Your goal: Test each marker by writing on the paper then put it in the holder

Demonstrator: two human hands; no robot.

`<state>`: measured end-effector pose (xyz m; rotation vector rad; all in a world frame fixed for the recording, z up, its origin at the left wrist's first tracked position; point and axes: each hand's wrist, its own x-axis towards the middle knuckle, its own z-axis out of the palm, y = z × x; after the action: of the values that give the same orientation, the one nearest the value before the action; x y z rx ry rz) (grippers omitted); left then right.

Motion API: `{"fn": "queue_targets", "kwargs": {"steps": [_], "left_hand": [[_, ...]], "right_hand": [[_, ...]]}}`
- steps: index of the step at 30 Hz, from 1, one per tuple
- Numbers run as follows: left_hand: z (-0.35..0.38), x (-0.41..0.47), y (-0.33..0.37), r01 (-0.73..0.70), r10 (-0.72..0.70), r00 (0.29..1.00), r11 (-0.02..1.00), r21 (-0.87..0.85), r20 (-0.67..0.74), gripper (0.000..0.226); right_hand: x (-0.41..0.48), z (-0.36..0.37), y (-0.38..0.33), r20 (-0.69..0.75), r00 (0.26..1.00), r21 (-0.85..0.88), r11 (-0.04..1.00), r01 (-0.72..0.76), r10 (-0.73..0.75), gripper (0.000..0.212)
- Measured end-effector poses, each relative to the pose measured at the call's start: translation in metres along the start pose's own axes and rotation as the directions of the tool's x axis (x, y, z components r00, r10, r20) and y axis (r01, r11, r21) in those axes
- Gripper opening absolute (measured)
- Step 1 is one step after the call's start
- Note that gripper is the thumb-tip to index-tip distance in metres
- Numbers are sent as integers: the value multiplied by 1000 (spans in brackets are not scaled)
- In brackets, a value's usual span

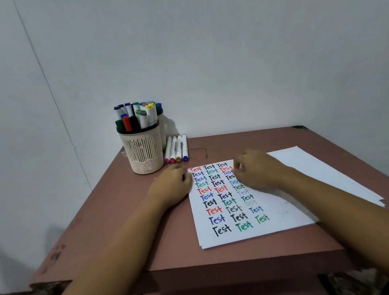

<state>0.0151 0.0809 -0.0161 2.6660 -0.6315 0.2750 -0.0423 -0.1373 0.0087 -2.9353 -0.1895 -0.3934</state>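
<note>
At the centre of the frame the left hand (171, 185) rests on the table (112, 209) at the paper's (281, 220) left edge, fingers curled; something small and dark shows at its fingertips, but I cannot tell whether it grips it. The right hand (258, 173) lies on the paper's top (blurred, so its grasp is unclear). Up and to the left stands the holder (144, 154), full of markers (143, 117). Four loose markers (176, 150) lie just right of it.
</note>
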Motion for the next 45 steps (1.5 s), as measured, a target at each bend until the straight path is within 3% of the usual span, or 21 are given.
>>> {"fn": "queue_targets", "kwargs": {"steps": [8,12,15,17,21,25,29,34,40,42,45], "left_hand": [[4,3,-5,13,-13,1000,1000,-24,4,39],[6,4,-7,9,-9,1000,1000,-28,-1,39],[7,5,-8,0,-1,1000,999,-44,-16,38],[9,5,-9,-8,7,1000,999,-49,-29,36],[10,5,-10,-8,6,999,998,-62,-39,34],[6,3,-6,2,-3,1000,999,-47,-21,37],[4,2,-4,30,-30,1000,999,-25,-10,37],[0,1,-1,18,-23,998,997,-73,-63,35],[-6,-3,12,-257,233,908,966,-23,-347,41],[-3,-2,17,-325,317,886,945,33,-337,46],[-4,-3,25,-331,334,902,942,55,-274,48]], "right_hand": [[81,6,-49,11,994,305,947,-105,107,22],[102,19,-71,114,993,389,918,-82,41,28],[110,25,-79,173,985,268,963,-31,-16,38],[112,27,-82,156,987,148,989,17,-40,37],[112,30,-83,114,991,69,996,55,-62,36],[106,28,-83,48,998,140,990,26,-33,27],[95,18,-65,-87,989,294,951,-92,123,22],[67,-5,-24,-207,900,567,797,-209,383,20],[16,-22,10,-155,877,836,533,-128,454,20],[5,-21,13,-106,873,904,412,-116,477,21],[-5,-18,11,-49,865,955,277,-105,499,27]]}}
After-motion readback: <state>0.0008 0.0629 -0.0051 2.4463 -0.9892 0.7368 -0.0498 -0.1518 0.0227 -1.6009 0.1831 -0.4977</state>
